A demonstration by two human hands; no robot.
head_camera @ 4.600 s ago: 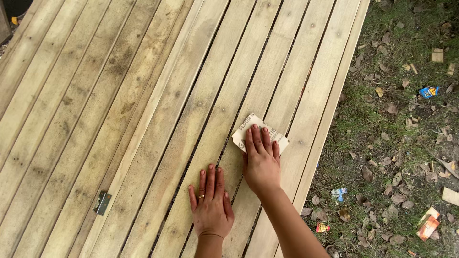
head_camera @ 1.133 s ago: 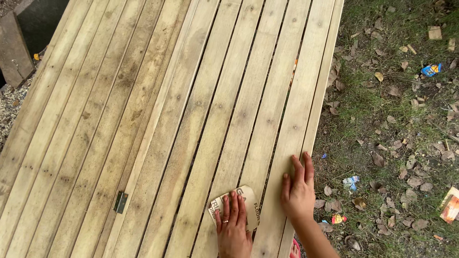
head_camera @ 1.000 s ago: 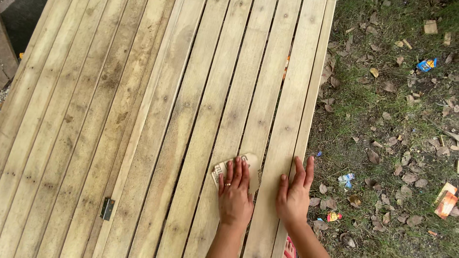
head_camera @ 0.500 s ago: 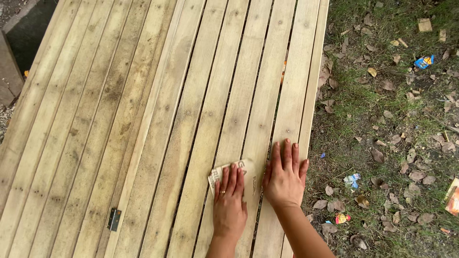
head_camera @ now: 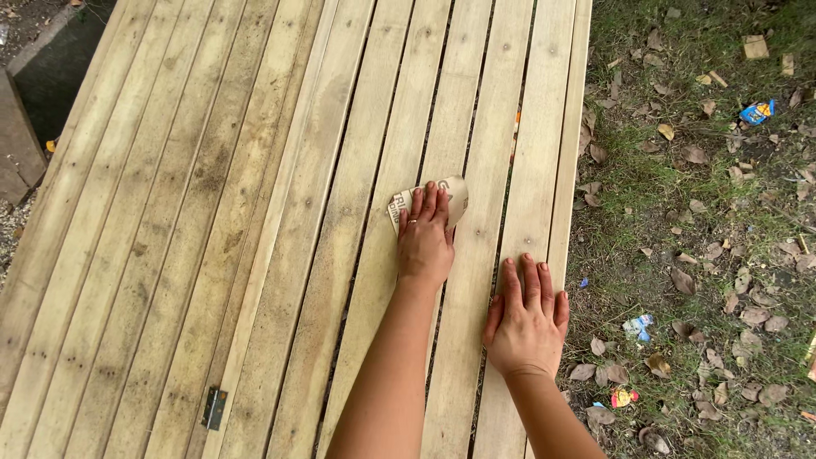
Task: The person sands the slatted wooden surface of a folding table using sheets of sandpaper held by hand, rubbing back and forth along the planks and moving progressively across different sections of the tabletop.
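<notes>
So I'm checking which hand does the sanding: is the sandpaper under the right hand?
No, the sandpaper lies under the left hand; the right hand rests flat on bare wood.

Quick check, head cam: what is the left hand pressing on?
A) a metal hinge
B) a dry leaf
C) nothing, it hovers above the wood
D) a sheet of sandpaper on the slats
D: the left hand lies flat on a sheet of sandpaper on the wooden slats, while the right hand rests on bare wood beside it.
</notes>
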